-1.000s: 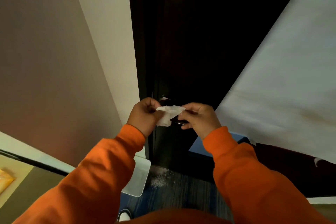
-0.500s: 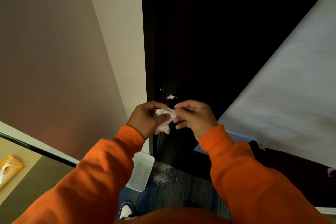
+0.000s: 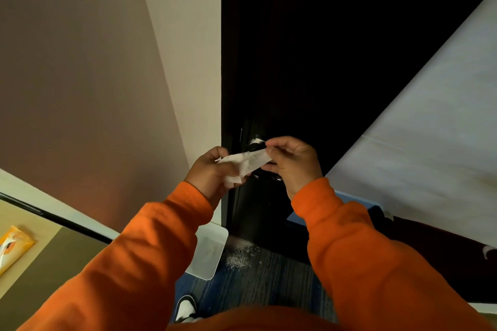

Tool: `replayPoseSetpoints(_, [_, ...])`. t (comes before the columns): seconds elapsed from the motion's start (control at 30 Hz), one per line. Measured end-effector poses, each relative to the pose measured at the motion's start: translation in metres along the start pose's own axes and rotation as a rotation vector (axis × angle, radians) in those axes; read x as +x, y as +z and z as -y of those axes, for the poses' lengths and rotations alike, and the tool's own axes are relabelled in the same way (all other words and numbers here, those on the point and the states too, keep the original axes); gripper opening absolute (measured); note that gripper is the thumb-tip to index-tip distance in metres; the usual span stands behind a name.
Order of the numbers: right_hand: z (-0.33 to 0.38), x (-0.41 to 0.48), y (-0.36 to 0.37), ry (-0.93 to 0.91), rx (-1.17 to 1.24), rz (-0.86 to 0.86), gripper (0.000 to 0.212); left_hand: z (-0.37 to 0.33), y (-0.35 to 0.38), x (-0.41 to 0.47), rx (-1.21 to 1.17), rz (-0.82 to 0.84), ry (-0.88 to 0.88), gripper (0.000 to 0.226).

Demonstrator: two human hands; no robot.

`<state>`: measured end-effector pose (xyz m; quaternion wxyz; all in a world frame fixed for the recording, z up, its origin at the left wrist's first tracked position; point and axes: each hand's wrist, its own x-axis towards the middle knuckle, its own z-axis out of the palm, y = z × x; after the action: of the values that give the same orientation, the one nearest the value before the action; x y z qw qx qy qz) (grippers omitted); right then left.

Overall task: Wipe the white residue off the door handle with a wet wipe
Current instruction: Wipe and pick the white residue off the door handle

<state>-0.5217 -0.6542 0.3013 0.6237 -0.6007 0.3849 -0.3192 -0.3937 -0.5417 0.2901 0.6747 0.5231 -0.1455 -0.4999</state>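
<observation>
A white wet wipe (image 3: 247,163) is stretched between both hands in front of a dark door (image 3: 309,62). My left hand (image 3: 208,174) grips its lower left part. My right hand (image 3: 291,162) pinches its upper right corner. Behind the wipe, the dark door handle (image 3: 255,144) shows a patch of white residue on top; most of the handle is hidden by the wipe and my hands. Both arms wear orange sleeves.
A clear plastic tray (image 3: 207,255) lies on the floor by the door frame, with white powder (image 3: 240,255) scattered on the dark carpet beside it. An orange packet (image 3: 12,247) lies on a table at the left. A pale sheet (image 3: 430,148) hangs at the right. A shoe (image 3: 185,308) is below.
The hands bunched the wipe together half a second ago and have now pulled it out flat again between them. The view has shifted slightly.
</observation>
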Motion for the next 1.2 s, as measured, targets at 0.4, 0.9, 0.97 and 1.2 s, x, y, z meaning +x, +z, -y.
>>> replayPoseSetpoints(0.4, [0.01,-0.006,0.003,0.035,-0.023,0.183,0.024,-0.012,-0.007,0.0,0.531,0.114,-0.008,0.019])
replayPoseSetpoints(0.9, [0.006,-0.01,0.008,-0.039,-0.121,0.195,0.021,-0.006,-0.015,0.003,0.767,-0.135,0.316,0.013])
replayPoseSetpoints(0.97, [0.006,-0.013,0.012,-0.055,-0.173,0.217,0.022,-0.007,-0.011,0.002,0.788,-0.141,0.374,0.011])
replayPoseSetpoints(1.2, [0.007,-0.009,0.013,-0.062,-0.197,0.109,0.016,-0.012,-0.019,-0.001,0.411,0.109,0.185,0.032])
